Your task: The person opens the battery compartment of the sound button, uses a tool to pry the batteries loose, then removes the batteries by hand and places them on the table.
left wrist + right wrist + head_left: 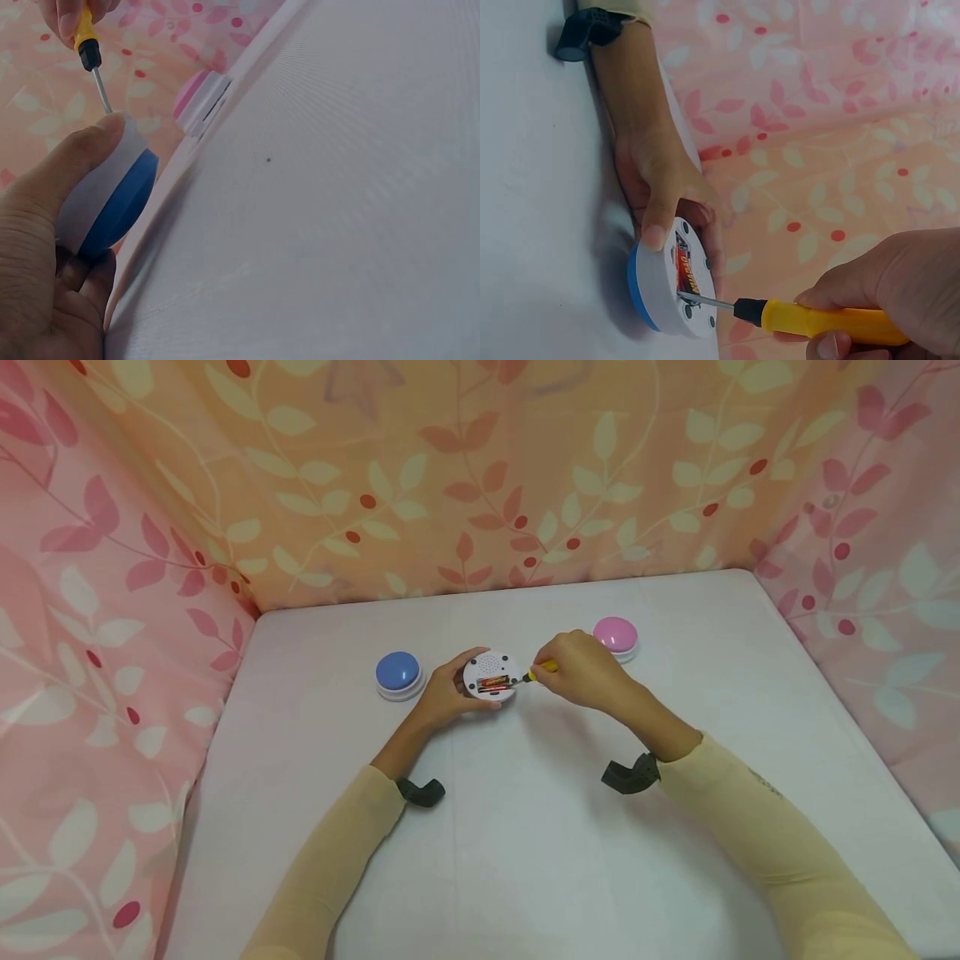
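Observation:
My left hand (442, 697) grips a round push button (487, 663) by its rim, with the underside turned up toward me. Its body is white and its dome (124, 206) blue, as the left wrist view shows. Small dark feet and speaker holes mark the underside, where red-and-black batteries (492, 683) sit in an uncovered compartment. With my right hand (581, 670) I hold a yellow screwdriver (802, 318) with a black collar. In the right wrist view its metal shaft (712, 301) reaches the end of the battery compartment.
A blue-domed button (397, 672) stands upright just left of my left hand. Another with a pink dome (615, 633) stands behind my right hand. All is on a white-covered table (525, 860), with floral curtains (480, 485) at the back and both sides.

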Available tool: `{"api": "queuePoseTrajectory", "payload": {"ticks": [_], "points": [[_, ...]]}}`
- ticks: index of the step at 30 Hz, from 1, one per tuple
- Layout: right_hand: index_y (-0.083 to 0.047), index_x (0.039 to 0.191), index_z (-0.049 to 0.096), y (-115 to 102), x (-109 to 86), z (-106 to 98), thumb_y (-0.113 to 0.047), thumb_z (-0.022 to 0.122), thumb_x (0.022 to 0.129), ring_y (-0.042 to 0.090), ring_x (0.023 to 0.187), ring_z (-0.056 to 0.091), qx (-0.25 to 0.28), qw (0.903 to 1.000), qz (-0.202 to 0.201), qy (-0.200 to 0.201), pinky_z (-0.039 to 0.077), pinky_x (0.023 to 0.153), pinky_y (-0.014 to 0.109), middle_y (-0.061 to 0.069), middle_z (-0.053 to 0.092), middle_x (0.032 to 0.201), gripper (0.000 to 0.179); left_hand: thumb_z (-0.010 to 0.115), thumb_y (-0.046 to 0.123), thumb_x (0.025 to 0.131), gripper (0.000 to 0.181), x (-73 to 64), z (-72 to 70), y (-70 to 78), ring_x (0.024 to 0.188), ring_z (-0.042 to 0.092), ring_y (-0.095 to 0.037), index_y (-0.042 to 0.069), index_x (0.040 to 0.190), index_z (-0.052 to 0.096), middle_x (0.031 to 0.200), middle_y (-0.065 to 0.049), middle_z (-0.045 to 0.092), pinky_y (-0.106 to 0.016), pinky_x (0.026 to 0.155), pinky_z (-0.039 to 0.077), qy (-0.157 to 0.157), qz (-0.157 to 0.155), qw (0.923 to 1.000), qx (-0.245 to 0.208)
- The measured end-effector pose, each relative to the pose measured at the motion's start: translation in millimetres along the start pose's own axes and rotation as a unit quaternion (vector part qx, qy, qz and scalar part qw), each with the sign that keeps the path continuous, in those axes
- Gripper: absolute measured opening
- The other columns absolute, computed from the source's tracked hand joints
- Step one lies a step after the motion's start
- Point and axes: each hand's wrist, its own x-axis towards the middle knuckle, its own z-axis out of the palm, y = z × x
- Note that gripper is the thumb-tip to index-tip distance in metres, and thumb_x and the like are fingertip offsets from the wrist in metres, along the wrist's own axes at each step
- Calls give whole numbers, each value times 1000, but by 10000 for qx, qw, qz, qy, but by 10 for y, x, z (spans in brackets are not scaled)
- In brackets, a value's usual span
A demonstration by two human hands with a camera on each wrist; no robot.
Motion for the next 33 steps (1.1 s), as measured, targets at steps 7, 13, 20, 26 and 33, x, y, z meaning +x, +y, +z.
{"api": "queuePoseTrajectory", "payload": {"ticks": [7, 13, 20, 26, 33], "points": [[-2, 101, 80, -9, 3, -8, -16, 71, 93, 28, 91, 68, 12, 10000, -63, 2, 60, 73, 36, 12, 77, 98, 19, 96, 15, 69, 98, 15, 4, 11, 140, 46, -17, 19, 153, 46, 155, -3, 46, -35, 115, 39, -42, -117, 9999, -67], [-2, 104, 80, 50, 15, -18, -17, 70, 94, 29, 97, 67, 192, 9997, -50, -116, 60, 80, 39, 12, 76, 100, 20, 95, 13, 71, 95, -31, -27, 203, 139, 47, -19, 11, 152, 46, 154, -6, 48, -34, 115, 39, -90, -206, 9997, -96], [-2, 104, 80, 257, 31, 6, -17, 70, 96, 28, 100, 65, 983, 9948, 144, -230, 56, 77, 39, 11, 77, 101, 19, 94, 9, 71, 92, -74, -50, 305, 137, 48, -21, 12, 150, 49, 152, -6, 50, -38, 115, 41, -78, -172, 9997, -183], [-4, 108, 79, 420, 30, 67, -19, 70, 96, 30, 109, 62, 1366, 9898, 379, -154, 55, 90, 47, 12, 75, 108, 21, 94, 10, 71, 93, -73, -62, 300, 137, 47, -20, 12, 151, 48, 153, -5, 49, -39, 115, 40, -92, -197, 9996, -179], [-6, 113, 78, 547, 25, 115, -22, 70, 97, 32, 113, 59, 1628, 9840, 714, -124, 53, 95, 49, 13, 73, 116, 25, 94, 9, 70, 93, -79, -66, 305, 137, 48, -19, 14, 151, 48, 153, -6, 48, -37, 115, 40, -133, -192, 9994, -250]]}}
